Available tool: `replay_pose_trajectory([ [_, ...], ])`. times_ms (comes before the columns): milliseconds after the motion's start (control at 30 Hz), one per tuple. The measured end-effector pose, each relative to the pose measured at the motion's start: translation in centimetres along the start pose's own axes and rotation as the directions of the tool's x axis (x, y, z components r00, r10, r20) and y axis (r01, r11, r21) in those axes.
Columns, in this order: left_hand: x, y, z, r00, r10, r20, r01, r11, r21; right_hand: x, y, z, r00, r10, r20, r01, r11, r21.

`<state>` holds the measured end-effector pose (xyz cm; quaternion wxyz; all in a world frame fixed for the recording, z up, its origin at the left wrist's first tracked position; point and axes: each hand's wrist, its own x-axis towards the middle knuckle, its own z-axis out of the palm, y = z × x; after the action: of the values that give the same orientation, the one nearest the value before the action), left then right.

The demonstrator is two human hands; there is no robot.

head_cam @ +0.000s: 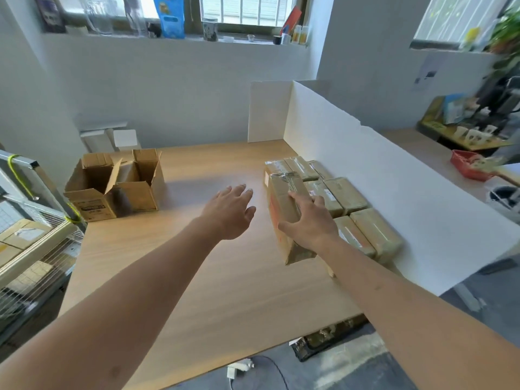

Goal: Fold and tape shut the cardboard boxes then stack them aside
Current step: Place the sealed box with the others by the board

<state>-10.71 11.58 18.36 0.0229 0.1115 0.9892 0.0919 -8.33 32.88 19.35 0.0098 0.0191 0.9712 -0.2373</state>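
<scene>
- The wooden surface [197, 277] carries everything; its near edge runs diagonally above the grey floor.
- A white foam board divider [365, 170] stands upright along the right side of the surface and turns a corner at the far end, walling off the taped boxes from the neighbouring desk.
- An open cardboard carton [115, 187] sits at the far left of the surface, flaps up; a dark printed label on its near side is too blurred to read.
- A group of taped cardboard boxes [349, 198] lies flat in rows against the divider; white shipping labels show on several, the writing not legible.
- One taped box [284, 209] rests on top of that group at its left edge, tilted, with clear tape across its top and orange-red print on its side that cannot be read.
- The right hand [309, 223] holds this box from above, fingers [295, 197] spread over the top and thumb down its left side.
- The left hand [229, 212] hovers above the bare surface just left of the box, palm down, fingers loosely spread, touching nothing.
- A wire rack [33, 243] with more boxes stands at the left.
</scene>
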Motion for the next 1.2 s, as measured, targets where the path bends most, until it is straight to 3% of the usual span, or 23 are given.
replay_pose_trajectory([
  [533, 17.7, 1.1, 9.9, 0.991, 0.031, 0.129, -0.034, 0.999, 0.023, 16.3, 9.2, 5.5, 0.989, 0.083, 0.12, -0.082, 0.997, -0.008],
  [800, 24.5, 1.1, 13.7, 0.98, -0.006, 0.2, 0.01, 1.0, -0.02, 24.2, 11.8, 8.9, 0.974, 0.102, 0.202, -0.101, 0.995, -0.02],
  [1200, 30.4, 1.2, 22.9, 0.958, -0.125, 0.259, 0.146, 0.987, -0.064, 31.6, 17.4, 17.7, 0.981, 0.039, 0.19, -0.01, 0.989, -0.151],
])
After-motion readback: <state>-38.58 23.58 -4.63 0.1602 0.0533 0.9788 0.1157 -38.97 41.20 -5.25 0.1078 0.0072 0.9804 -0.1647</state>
